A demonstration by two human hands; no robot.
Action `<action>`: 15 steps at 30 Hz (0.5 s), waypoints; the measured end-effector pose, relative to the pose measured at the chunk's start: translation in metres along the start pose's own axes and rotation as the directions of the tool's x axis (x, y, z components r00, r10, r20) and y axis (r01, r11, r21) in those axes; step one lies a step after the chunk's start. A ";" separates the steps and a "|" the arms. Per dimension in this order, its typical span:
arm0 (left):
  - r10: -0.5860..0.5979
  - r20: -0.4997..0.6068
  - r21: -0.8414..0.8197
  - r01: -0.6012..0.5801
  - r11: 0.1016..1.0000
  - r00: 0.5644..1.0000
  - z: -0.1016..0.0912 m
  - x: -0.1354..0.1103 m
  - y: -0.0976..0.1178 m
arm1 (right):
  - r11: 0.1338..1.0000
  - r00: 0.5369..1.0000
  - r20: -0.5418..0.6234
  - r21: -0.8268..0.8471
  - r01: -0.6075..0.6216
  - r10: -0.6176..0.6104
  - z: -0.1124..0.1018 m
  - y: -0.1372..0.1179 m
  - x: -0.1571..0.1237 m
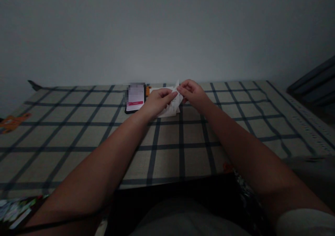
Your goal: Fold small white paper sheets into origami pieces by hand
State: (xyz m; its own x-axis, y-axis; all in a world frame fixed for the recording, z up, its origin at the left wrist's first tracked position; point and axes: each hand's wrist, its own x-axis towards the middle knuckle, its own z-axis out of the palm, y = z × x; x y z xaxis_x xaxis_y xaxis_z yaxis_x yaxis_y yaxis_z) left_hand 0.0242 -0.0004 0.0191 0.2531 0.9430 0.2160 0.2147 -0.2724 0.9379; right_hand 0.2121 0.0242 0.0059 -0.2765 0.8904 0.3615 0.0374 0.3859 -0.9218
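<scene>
- Behind everything, a plain wall rises.
- Below it spreads a checked cloth with dark lines.
- Near the cloth's far edge, the left hand and right hand both pinch white paper between thumb and fingers, its tip raised.
- Just left of the hands lies a phone, screen lit.
- Between phone and left hand peeks an orange thing, partly hidden.
</scene>
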 end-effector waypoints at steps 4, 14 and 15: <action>-0.015 -0.095 -0.079 0.007 0.997 0.995 0.000 0.000 0.004 | 0.998 0.999 0.006 0.050 -0.039 0.039 0.002 0.002 0.001; 0.008 -0.148 -0.084 -0.021 0.996 0.989 0.002 0.003 -0.002 | 0.991 0.999 -0.026 -0.135 0.018 -0.021 -0.003 0.003 0.001; 0.006 -0.130 -0.092 -0.018 0.996 0.991 0.002 0.002 -0.002 | 0.992 0.999 -0.031 -0.123 0.013 -0.017 -0.004 0.003 0.002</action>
State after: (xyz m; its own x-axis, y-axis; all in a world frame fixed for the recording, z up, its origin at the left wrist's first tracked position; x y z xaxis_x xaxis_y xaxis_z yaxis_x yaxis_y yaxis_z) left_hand 0.0263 0.0018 0.0173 0.1293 0.9581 0.2554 0.1220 -0.2710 0.9548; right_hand 0.2151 0.0279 0.0039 -0.2470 0.8907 0.3816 0.1515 0.4245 -0.8927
